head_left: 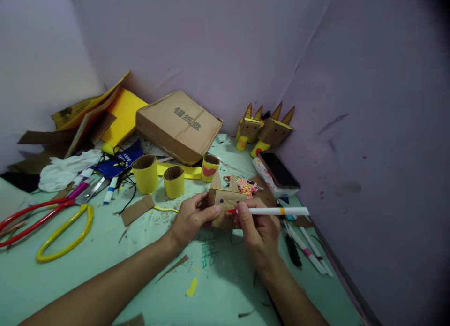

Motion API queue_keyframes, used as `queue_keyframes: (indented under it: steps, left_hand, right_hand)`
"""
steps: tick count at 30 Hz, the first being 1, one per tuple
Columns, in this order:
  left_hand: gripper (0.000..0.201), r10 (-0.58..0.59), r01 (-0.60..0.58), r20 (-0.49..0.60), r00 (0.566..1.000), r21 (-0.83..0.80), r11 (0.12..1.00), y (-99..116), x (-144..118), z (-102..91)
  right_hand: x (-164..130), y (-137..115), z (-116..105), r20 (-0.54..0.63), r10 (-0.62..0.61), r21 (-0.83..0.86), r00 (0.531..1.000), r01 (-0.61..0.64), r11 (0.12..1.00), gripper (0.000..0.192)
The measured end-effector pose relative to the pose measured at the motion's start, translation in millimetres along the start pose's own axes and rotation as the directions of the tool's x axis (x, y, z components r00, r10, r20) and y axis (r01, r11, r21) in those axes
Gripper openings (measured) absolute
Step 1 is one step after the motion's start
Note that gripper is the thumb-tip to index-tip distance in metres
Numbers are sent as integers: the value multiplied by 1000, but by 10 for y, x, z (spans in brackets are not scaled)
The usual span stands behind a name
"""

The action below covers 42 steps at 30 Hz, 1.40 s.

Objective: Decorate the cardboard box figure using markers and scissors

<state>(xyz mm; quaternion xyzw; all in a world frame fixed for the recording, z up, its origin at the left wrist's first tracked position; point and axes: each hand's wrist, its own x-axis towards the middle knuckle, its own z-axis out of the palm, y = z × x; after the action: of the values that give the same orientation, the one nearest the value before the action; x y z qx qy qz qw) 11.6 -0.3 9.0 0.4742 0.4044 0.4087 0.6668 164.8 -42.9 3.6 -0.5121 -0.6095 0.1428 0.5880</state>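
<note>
My left hand (193,217) grips the left side of a small cardboard animal head (225,198), thumb across its front. Two pointed ears rise from its top, and dark dot eyes mark its face. Between the fingers of my right hand (262,227) is a white marker (291,211) with a red tip and an orange band. The red tip is at the face, below the eyes; whether it touches the cardboard I cannot tell. Just behind the head stands a yellow cardboard ring with a red heart (210,168). Two plain yellow rings, one larger (145,174) and one smaller (174,182), stand to the left.
Large scissors (66,204) with red and yellow handles lie at left. A cardboard box (179,124) and yellow sheets (123,112) lean at the back. Two finished-looking cardboard animals (276,131) stand by the wall. A phone (279,169) rests at right, near several markers (309,251).
</note>
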Motion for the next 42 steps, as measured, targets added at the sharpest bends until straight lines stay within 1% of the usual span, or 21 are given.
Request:
queue_keyframes:
  steps: [3,6,7,9,11,13,15,17,19,23,27,31,36,42]
  left_hand:
    - [55,16,-16,6,1000,-13,1000,7,5,-2]
    - [53,20,-19,8,1000,-15,1000,12,1,0]
    - [52,20,-20,12,1000,-17,1000,13,-2,1]
    - [53,21,-20,13,1000,-18,1000,12,-6,0]
    - [57,15,-15,9,1000,-15,1000,5,-5,-5]
    - [61,5,-5,7,1000,-10,1000,-6,0,-13]
    - [61,-4,4,13,1000,-8,1000,-18,5,-20]
    - [62,-11,11,19,1000,-7,1000,-28,9,-24]
    - [63,-14,14,22,1000,-3,1000,-36,9,-25]
    - [64,-13,13,17,1000,8,1000,-44,8,-23]
    - [63,-18,18,21,1000,15,1000,-44,10,-26]
    - [63,-5,5,26,1000,12,1000,-37,18,-30]
    - [62,12,-12,31,999,3,1000,-22,26,-25]
    - [57,49,-48,37,998,-32,998,-60,24,-35]
  right_hand:
    - [1,-28,-10,3,-32,-63,999,32,998,29]
    - [-6,-26,-25,-38,-69,-99,997,65,993,28]
    - [-5,-16,-34,-65,-77,-100,995,70,992,28]
    - [5,16,-62,-154,-71,-86,986,59,995,29]
    - [23,54,-103,-263,-32,-45,964,21,999,29]
    - [38,85,-145,-321,12,10,947,-10,1000,28]
    - [45,101,-175,-301,45,32,953,-37,999,29]
    - [42,105,-186,-255,46,14,966,-44,999,31]
    - [35,105,-179,-224,11,-12,974,-14,1000,31]
    - [21,119,-153,-202,-61,-21,977,58,998,27]
    - [6,112,-137,-159,-91,-43,983,85,995,22]
    - [-8,53,-103,-134,-107,-50,985,101,994,22]
    - [-22,5,-44,-91,-65,-53,994,60,997,26]
    - [-51,-14,17,-107,27,28,994,-24,999,31]
